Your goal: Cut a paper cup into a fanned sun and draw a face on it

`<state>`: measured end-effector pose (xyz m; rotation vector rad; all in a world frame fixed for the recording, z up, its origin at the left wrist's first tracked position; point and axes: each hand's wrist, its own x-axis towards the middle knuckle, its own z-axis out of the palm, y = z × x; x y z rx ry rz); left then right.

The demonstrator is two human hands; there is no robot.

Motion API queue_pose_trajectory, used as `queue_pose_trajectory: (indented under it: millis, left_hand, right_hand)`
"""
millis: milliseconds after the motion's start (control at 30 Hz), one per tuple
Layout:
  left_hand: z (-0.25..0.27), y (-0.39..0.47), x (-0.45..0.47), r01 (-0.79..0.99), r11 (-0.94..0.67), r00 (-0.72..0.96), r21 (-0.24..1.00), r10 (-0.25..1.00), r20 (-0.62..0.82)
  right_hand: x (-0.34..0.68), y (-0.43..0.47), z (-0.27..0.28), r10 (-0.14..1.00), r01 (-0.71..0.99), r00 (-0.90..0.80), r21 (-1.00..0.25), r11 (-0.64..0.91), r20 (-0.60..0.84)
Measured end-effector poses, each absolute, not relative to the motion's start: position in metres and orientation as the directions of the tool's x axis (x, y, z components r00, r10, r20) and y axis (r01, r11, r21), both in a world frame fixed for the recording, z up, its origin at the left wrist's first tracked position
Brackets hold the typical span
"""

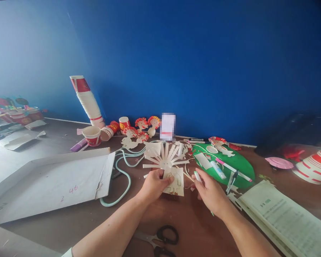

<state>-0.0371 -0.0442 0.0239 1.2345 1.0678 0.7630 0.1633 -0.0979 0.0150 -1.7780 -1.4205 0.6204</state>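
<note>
My left hand [154, 187] is closed on a white paper cutout [178, 177], thumb on its front. The cutout's upper part spreads into a fan of narrow strips, with small marks like a face in the middle. On the squarish lower part there is a pencil-like drawing with some brown and green. To its right, my right hand [210, 192] is wrapped round a white marker [197, 176] with a green end, apart from the paper. Black-handled scissors [168, 235] lie on the table below my hands, partly beyond the frame's bottom edge.
A large white cardboard tray [56, 182] and a pale cord [128, 178] lie left. Behind are a stack of paper cups [89, 103] and several red-fringed paper figures [153, 123]. Right are a green mat [244, 166], a pink marker [235, 169], a black pen [232, 182] and a book [286, 214].
</note>
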Motion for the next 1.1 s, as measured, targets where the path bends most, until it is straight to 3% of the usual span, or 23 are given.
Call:
queue_pose_trajectory:
  millis: [167, 300, 400, 500, 600, 700, 933, 1100]
  left_hand:
    - [0.027, -0.045, -0.036, 0.128, 0.180, 0.340, 0.975, 0.916, -0.214]
    - [0.028, -0.045, -0.036, 0.154, 0.195, 0.323, 0.969, 0.917, -0.236]
    - [0.025, -0.045, -0.035, 0.159, 0.193, 0.346, 0.968, 0.908, -0.238]
    - [0.019, -0.046, -0.034, 0.261, 0.149, 0.328, 0.954, 0.916, -0.233]
    - [0.013, -0.050, -0.033, 0.382, 0.023, 0.339, 0.924, 0.927, -0.163]
    - [0.011, -0.056, -0.031, 0.454, -0.078, 0.373, 0.888, 0.921, -0.110]
    - [0.015, -0.065, -0.026, 0.651, -0.223, 0.375, 0.726, 0.925, -0.052]
    - [0.025, -0.069, -0.027, 0.754, -0.279, 0.405, 0.594, 0.910, -0.087]
  right_hand:
    - [0.180, -0.096, 0.011, 0.963, 0.730, 0.244, -0.676, -0.101, 0.119]
    - [0.186, -0.098, 0.019, 0.943, 0.849, 0.200, -0.528, -0.031, 0.267]
    - [0.177, -0.103, 0.032, 0.886, 0.874, 0.151, -0.478, 0.087, 0.438]
    - [0.162, -0.108, 0.041, 0.838, 0.869, -0.067, -0.380, 0.316, 0.542]
    - [0.147, -0.113, 0.042, 0.830, 0.857, -0.277, -0.266, 0.441, 0.484]
    - [0.140, -0.116, 0.037, 0.837, 0.857, -0.360, -0.209, 0.472, 0.413]
    - [0.137, -0.119, 0.035, 0.849, 0.848, -0.420, -0.196, 0.493, 0.320]
    - [0.134, -0.122, 0.038, 0.877, 0.852, -0.421, -0.230, 0.469, 0.231]
